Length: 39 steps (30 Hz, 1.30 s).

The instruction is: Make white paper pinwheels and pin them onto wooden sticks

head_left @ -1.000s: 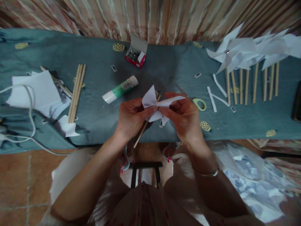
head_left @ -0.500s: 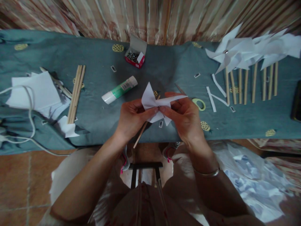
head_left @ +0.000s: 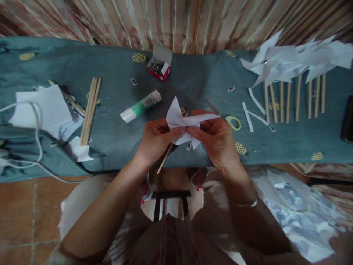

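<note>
A white paper pinwheel (head_left: 184,122) is pinched at its centre between both of my hands, just above the near edge of the table. My left hand (head_left: 154,141) grips it from the left, fingers closed, together with a thin wooden stick (head_left: 164,160) that slants down behind the paper. My right hand (head_left: 217,140) presses its thumb and fingers on the pinwheel's middle from the right. What sits at the centre under my fingertips is too small to make out.
On the blue-grey cloth (head_left: 116,136) lie a glue stick (head_left: 140,105), an open red box of pins (head_left: 158,68), green-handled scissors (head_left: 227,118), loose sticks (head_left: 89,110), white paper sheets (head_left: 41,106) with a white cable, and finished pinwheels on sticks (head_left: 286,70).
Hardly anything has moved; my hands have shifted slightly on the pinwheel's centre and the paper blades have turned a little.
</note>
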### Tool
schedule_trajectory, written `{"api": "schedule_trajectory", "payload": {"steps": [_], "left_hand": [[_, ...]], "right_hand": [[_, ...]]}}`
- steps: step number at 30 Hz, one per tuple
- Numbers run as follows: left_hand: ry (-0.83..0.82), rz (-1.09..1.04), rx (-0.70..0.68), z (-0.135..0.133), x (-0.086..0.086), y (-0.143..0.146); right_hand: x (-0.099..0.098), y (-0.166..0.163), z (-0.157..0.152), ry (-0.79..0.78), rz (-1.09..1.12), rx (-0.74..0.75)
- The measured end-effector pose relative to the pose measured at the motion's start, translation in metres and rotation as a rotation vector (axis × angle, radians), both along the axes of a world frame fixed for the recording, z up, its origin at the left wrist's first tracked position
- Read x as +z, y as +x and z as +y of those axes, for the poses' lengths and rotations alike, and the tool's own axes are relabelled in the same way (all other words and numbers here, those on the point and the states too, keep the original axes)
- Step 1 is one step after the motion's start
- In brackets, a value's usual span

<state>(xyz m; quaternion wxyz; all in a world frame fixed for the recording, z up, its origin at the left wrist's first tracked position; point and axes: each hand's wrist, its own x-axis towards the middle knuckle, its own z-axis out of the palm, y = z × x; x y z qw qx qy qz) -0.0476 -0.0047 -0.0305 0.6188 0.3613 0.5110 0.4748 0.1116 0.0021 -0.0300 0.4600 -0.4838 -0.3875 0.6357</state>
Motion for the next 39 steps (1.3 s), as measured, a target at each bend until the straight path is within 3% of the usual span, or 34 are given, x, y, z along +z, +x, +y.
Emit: {"api": "schedule_trajectory", "payload": {"steps": [10,15,18,22,27,31,36,39], "left_hand": [[0.001,0.014,-0.063,-0.002,0.002,-0.003],[0.105,0.021,-0.057,0.004,0.002,-0.014],[0.186,0.303,-0.044,0.005,-0.004,-0.02],[0.318,0.865,-0.241,0.002,-0.011,-0.019],[0.404,1.107,-0.32,0.003,-0.013,-0.01],[0.338,0.93,-0.291,0.006,-0.011,-0.012],[0.11,0.377,-0.074,0.006,-0.01,-0.015],[0.008,0.157,-0.094,0.004,-0.002,-0.012]], "right_hand": [[-0.001,0.0,-0.003,-0.067,0.045,0.011],[0.009,0.014,0.004,0.006,0.004,-0.121],[0.012,0.026,0.008,0.071,-0.055,-0.153],[0.01,0.035,0.006,0.143,-0.158,-0.152],[0.011,0.028,-0.002,0.189,-0.185,-0.109],[0.025,0.019,-0.012,0.151,-0.062,-0.027],[0.041,0.018,-0.024,0.148,0.018,0.058],[0.041,0.018,-0.026,0.207,-0.045,0.041]]}}
